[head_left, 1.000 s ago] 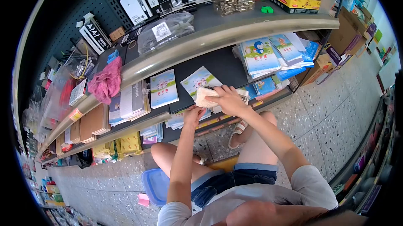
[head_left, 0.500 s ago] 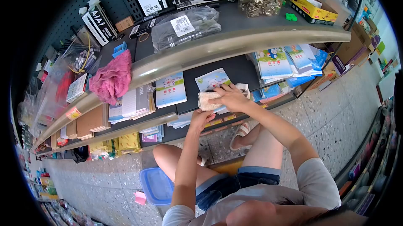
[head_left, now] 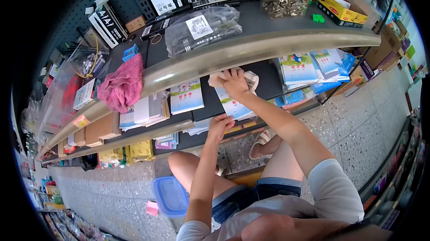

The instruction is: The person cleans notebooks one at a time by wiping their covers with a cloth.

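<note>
on the lower shelf [head_left: 268, 79], the first booklet [head_left: 238, 108] lies partly under the cloth [head_left: 217, 79], between the second booklet [head_left: 187, 100] at left and the booklet pile [head_left: 299, 71] at right. on the upper shelf [head_left: 264, 28], the plastic bag [head_left: 218, 28] is between the towel [head_left: 121, 84] at left and the plastic box [head_left: 284, 3] at right.

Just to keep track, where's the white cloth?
Head view, just above centre: the white cloth is under the right hand, at the far end of the booklet, beyond the left hand.
</note>
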